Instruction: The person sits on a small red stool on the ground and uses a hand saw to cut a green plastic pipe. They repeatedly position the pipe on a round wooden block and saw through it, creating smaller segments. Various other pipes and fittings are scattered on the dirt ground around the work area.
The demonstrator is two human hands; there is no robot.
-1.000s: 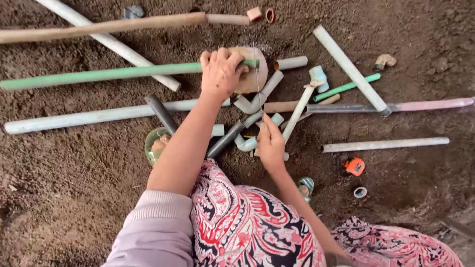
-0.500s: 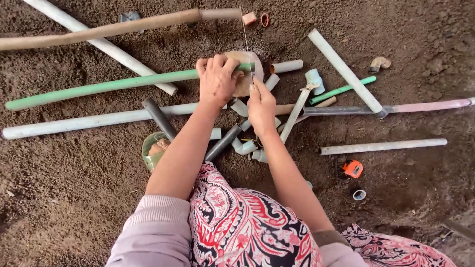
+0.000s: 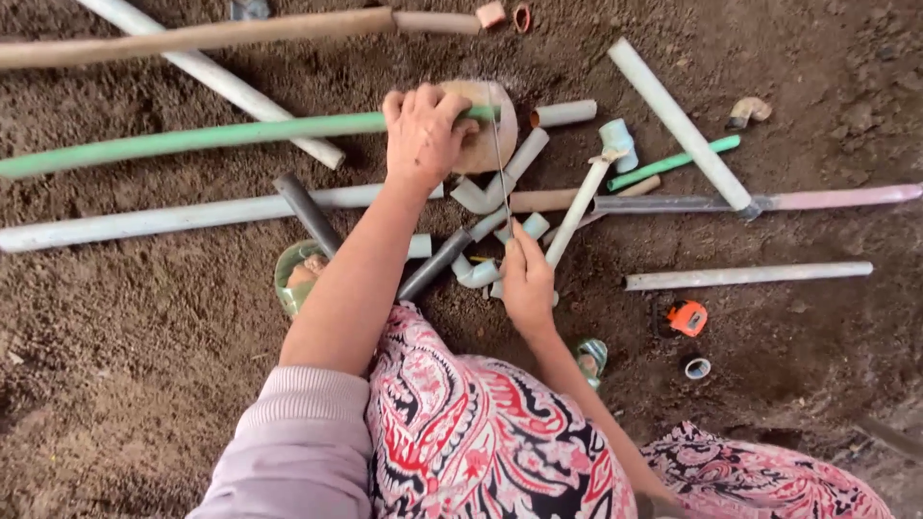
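Green pipe (image 3: 192, 140) lies across the frame's upper left, its end pinned on a tan block (image 3: 486, 130) by the left hand (image 3: 423, 135), fingers clamped; right hand (image 3: 527, 279) pinches a thin saw blade (image 3: 499, 163) mid-cut; steady strokes seem needed.

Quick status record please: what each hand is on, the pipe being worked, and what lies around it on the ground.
left hand: pressing the green pipe down on a tan block
right hand: gripping a thin saw blade that runs up to the pipe's end
surface: bare brown soil
nearby: white pipes, grey pipe, elbow fittings
right side: orange tape measure, small tape roll
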